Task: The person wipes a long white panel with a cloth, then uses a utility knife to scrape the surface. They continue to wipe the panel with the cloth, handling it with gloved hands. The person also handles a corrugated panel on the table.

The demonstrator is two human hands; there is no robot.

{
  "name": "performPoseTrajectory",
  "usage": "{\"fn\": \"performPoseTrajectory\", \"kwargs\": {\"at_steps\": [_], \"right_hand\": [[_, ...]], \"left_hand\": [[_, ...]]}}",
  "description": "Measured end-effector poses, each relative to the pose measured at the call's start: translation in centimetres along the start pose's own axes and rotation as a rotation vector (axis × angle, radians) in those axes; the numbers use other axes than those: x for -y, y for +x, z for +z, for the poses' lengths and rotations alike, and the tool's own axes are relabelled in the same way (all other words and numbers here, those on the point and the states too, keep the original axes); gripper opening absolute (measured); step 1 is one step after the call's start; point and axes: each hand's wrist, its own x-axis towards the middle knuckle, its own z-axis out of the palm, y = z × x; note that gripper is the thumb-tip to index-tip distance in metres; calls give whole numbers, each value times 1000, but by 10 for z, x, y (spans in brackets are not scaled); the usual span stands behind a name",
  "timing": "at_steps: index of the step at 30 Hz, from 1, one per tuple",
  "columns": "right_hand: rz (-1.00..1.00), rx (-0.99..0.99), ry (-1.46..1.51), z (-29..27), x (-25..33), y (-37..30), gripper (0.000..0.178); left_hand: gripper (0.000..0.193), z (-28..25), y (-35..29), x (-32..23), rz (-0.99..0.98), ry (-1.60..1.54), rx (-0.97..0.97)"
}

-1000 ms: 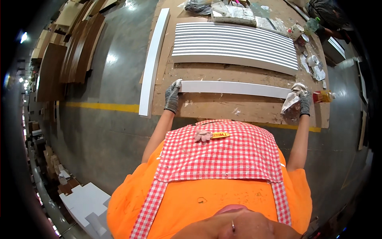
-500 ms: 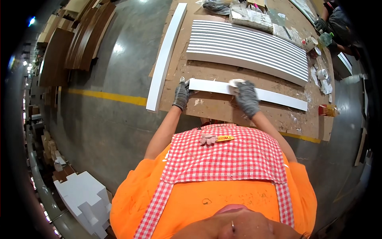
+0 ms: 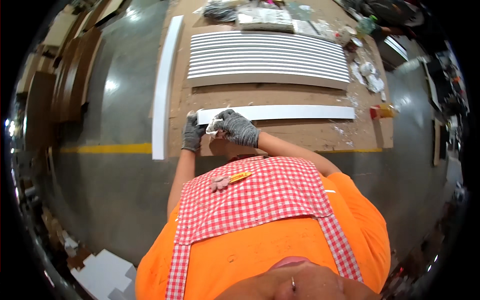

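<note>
A narrow white strip point(image 3: 300, 112) lies lengthwise near the front of the brown worktable point(image 3: 310, 137). My left hand point(image 3: 192, 134), in a grey knit glove, grips the strip's left end. Close beside it, my right hand point(image 3: 236, 127), gloved alike, is closed on a white cloth point(image 3: 215, 129) at the strip's front edge. Beyond the strip sits a row of white strips point(image 3: 270, 55) packed side by side. A longer white board point(image 3: 166, 90) lies along the table's left edge.
Toward the back are a dark plastic bundle point(image 3: 220, 11) and a whitish block point(image 3: 265, 20). Cups point(image 3: 345, 35), crumpled white material point(image 3: 370, 77) and a yellow-orange bottle point(image 3: 384, 111) are at the right. Another person point(image 3: 392, 20) works at the far right. Brown panels point(image 3: 70, 80) stand at the left.
My right hand has slid left along the strip with the cloth, from its middle to its left end beside my left hand. The whole view has shifted somewhat.
</note>
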Motion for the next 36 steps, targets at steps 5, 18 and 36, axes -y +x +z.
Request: {"fn": "performPoseTrajectory", "kwargs": {"at_steps": [5,18,36], "right_hand": [[289,-411,-516,-54,-71,-145,30],[812,-826,-625,-165,-124,-292,24],[1080,-313,-1158,-182,-130,-305,21]], "left_hand": [[40,6,-6,1,219,324,-17],[33,40,-16,-12,66,148,-245],[40,40,-18,-20,-34,41,-230]]}}
